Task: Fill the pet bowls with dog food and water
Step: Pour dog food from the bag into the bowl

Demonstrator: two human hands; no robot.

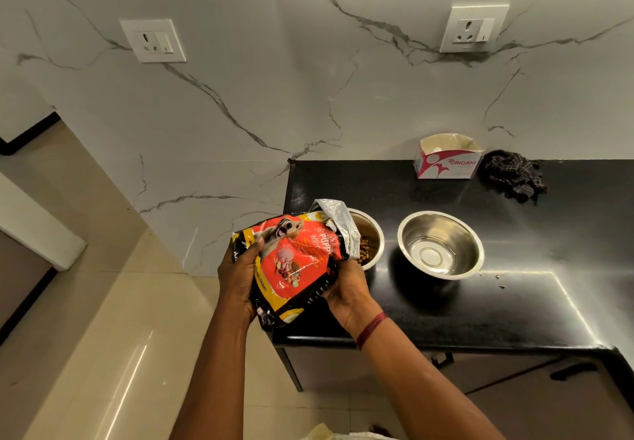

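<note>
Between both hands (240, 278), bag (295, 261) tilts over bowl (372, 234).

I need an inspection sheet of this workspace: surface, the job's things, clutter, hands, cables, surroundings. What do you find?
Surface: black counter, glossy, with a few crumbs to the right of the bowls.
Job's things: dog food bag tilted, its open foil mouth over the left bowl, which holds kibble; right bowl has no kibble, and water cannot be judged.
Clutter: tissue box and dark checked cloth at the back by the wall.
Hands: left hand and right hand both grip the bag.
Cables: nothing seen.
Surroundings: marble wall with left socket and right socket; tiled floor.
</note>
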